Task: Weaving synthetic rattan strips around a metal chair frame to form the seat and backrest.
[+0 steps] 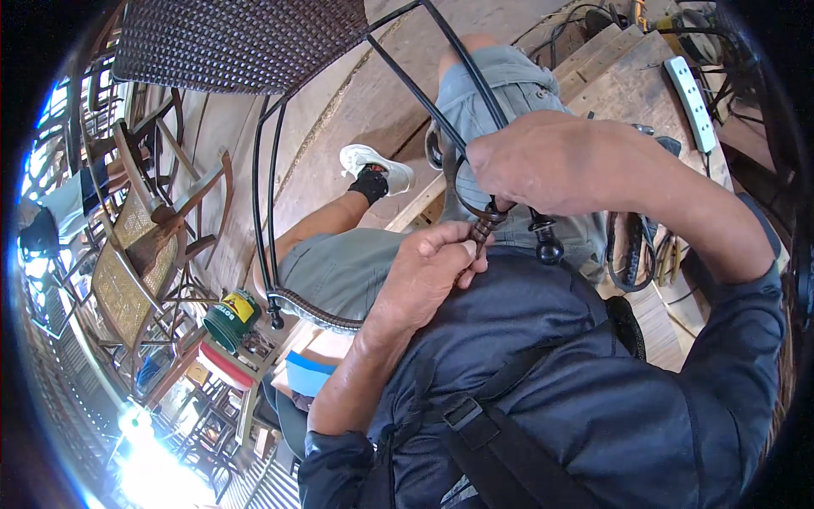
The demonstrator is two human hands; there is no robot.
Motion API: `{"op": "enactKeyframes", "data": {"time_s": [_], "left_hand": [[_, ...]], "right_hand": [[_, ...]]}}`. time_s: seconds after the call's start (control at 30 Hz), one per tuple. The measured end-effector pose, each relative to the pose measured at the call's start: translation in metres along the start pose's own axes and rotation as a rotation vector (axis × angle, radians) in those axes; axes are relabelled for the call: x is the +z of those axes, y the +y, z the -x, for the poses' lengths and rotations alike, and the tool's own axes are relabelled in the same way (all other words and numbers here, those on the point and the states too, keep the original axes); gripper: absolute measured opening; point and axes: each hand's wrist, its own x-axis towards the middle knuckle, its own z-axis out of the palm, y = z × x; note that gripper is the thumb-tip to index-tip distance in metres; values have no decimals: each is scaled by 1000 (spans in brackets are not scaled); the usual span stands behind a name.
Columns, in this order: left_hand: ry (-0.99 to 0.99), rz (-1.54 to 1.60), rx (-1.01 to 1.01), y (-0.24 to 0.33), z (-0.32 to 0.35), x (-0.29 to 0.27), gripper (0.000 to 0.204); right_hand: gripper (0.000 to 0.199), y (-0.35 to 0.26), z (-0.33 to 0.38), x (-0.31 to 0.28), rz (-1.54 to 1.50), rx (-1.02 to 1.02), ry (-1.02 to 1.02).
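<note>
An upturned chair with a dark brown woven panel (246, 42) and thin black metal legs (424, 89) rests across my lap. Round dark feet (549, 248) cap its leg ends. A brown strip is wound in coils around the bar (318, 312) between the legs. My left hand (428, 276) pinches the wrapped bar near its right end, thumb on the coils. Just above it, my right hand (564, 165) is closed beside the leg, and a loop of brown strip (454, 182) runs toward its fingers. Those fingertips are mostly hidden under the hand.
A white power strip (691, 103) lies on a wooden bench (632, 72) at the right, with tools and cables around it. To the left stand wooden chairs with cane panels (127, 276), a green bucket (231, 321) and a red-padded seat (227, 366). Another person's leg (64, 208) shows far left.
</note>
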Motion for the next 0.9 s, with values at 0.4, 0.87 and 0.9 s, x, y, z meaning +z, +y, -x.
{"op": "enactKeyframes", "data": {"time_s": [0.4, 0.87, 0.9], "left_hand": [[258, -878, 429, 1, 10, 17, 22], [394, -1443, 608, 14, 22, 9, 19], [404, -1425, 611, 13, 23, 7, 19]], "right_hand": [[17, -12, -4, 6, 16, 48, -39], [18, -24, -19, -34, -80, 46, -334], [18, -25, -20, -34, -201, 63, -337]]}}
